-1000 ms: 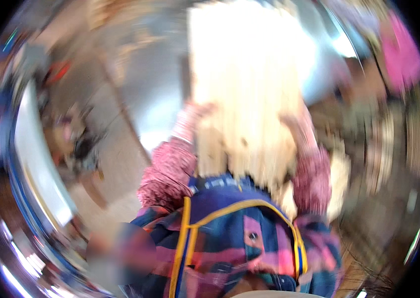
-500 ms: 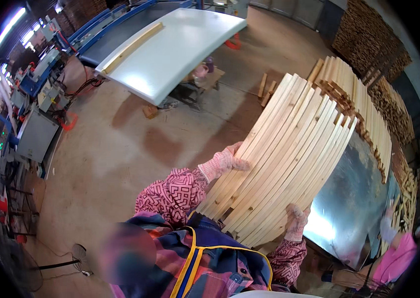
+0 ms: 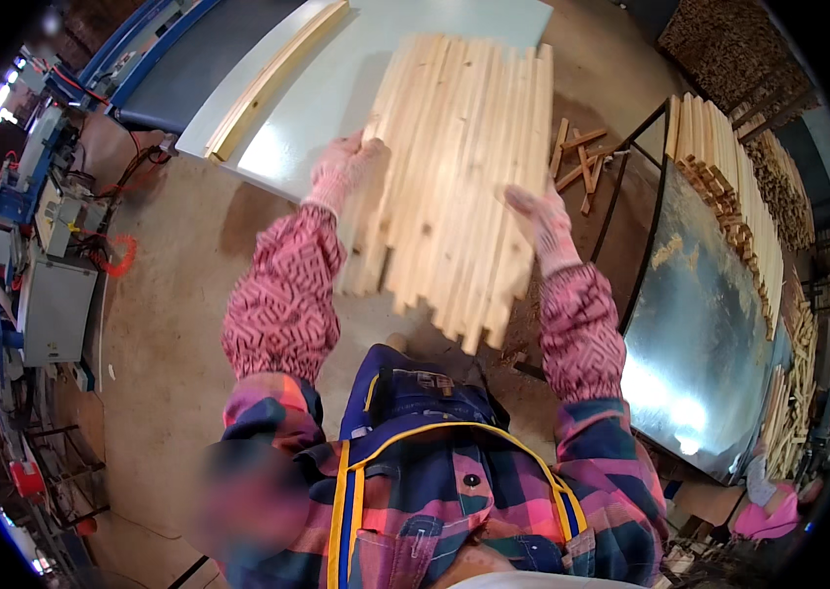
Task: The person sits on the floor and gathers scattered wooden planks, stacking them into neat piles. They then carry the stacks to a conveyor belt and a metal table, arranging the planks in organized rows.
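Note:
Between my two gloved hands is a wide bundle of pale wooden strips [image 3: 449, 177], laid side by side with uneven ends. My left hand [image 3: 344, 169] grips the bundle's left edge, and my right hand [image 3: 541, 218] presses in on its right edge. The fingers under the wood are hidden. The bundle's far end overlaps a smooth pale-topped table [image 3: 307, 108]; its near end hangs over the floor in front of my apron. I cannot tell whether its far end touches the tabletop.
A long wooden strip [image 3: 273, 83] lies along the table's left side. Loose wood pieces [image 3: 584, 162] lie beyond my right hand. To the right stands a shiny metal-topped table [image 3: 700, 324] with stacked strips [image 3: 729, 196]. A person in pink [image 3: 769, 512] is at lower right. Machines [image 3: 56, 304] line the left.
Both hands have carried the bundle of wooden strips left and forward, from beside the metal-topped table to the pale table. My body has turned left with it.

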Available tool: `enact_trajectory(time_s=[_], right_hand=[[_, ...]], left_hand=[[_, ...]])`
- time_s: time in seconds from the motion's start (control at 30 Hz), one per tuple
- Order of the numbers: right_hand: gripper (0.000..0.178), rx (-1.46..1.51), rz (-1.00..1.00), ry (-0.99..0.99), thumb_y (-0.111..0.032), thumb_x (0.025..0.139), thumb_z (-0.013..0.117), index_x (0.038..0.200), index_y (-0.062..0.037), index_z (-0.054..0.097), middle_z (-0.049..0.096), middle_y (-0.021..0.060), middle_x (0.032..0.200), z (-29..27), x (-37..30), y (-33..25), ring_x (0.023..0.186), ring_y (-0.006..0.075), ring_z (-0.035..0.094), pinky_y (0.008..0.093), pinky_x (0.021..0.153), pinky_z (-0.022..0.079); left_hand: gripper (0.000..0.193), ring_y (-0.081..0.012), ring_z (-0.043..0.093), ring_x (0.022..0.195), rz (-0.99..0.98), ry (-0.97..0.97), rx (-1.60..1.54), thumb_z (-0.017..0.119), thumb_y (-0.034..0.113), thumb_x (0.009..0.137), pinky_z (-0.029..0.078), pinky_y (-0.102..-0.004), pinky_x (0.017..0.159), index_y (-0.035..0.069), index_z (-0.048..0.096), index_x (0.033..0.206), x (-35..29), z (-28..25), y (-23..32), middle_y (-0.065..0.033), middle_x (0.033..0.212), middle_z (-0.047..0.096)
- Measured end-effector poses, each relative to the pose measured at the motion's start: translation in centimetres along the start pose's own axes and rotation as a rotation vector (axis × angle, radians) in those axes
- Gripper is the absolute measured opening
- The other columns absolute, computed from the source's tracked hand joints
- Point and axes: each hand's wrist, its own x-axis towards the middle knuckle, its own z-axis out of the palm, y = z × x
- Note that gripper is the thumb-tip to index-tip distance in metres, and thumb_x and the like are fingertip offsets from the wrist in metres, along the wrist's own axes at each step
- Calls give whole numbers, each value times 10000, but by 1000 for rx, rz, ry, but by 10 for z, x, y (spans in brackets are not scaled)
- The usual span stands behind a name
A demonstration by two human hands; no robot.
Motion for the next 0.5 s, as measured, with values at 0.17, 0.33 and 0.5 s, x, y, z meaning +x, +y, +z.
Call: enact_trajectory(time_s=[0.17,0.33,0.5], right_hand=[[1065,-296,20,27,-365,721,820,1474,54,194,537,233,1316,125,66,30,1216,285,536,342,982,449],[953,-1151,267,-172,-575,819,669,1456,19,282,566,230,1258,120,82,8,1140,279,590,345,958,477],[728,-677,294,-271,-562,882,603,1434,-124,418,645,105,908,84,69,-7,655,146,597,270,466,480]], left_hand=[[664,-305,510,1259,-357,-183,516,414,573,884,395,-575,1018,214,399,1442,63,-100,-15,-85,1420,491],[365,-287,557,1174,414,460,520,572,284,897,488,-483,911,197,561,1251,6,-73,-72,-38,1290,578],[106,-187,658,804,371,409,-251,629,83,824,522,-280,707,117,702,893,-141,-5,-118,-78,881,685]])
